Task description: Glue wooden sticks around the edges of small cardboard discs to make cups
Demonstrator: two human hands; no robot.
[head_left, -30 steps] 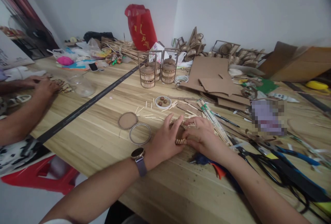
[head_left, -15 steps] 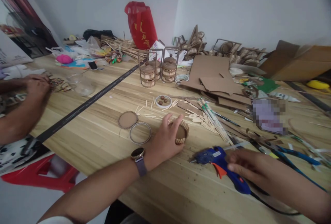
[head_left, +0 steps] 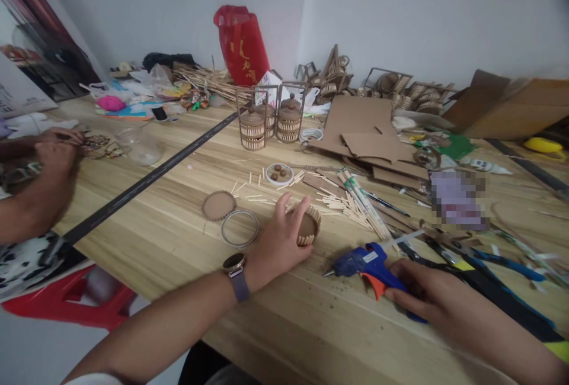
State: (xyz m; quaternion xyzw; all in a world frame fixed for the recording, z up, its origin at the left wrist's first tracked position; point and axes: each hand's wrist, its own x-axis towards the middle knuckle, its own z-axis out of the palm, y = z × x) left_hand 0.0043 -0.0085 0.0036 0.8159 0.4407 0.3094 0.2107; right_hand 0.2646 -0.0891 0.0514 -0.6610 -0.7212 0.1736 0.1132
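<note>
My left hand (head_left: 284, 234) is wrapped around a small round stick-walled basket (head_left: 312, 225), with fingers over its rim and thumb at its near side. The basket stands on the table, its brown base showing inside. My right hand (head_left: 413, 290) grips the handle of a blue hot glue gun (head_left: 373, 263) with an orange trigger. Its nozzle points left, and a glue stick pokes out of its back. Left of the basket lie a pale ring (head_left: 240, 228) and a round cardboard disc (head_left: 219, 205) with a dark edging. Cut sticks (head_left: 342, 204) are scattered behind it.
A white dish (head_left: 280, 175) holds several brown beads. Behind it stand small lidded baskets (head_left: 253, 129) in frames. Cardboard sheets (head_left: 360, 118), pliers (head_left: 502, 260) and a cardboard box (head_left: 524, 106) lie to the right. Another person's hands (head_left: 57, 145) work at the far left.
My right hand has closed around the glue gun's handle, and the gun has shifted slightly, uncovering black-handled tools behind it. My left hand stays on the basket.
</note>
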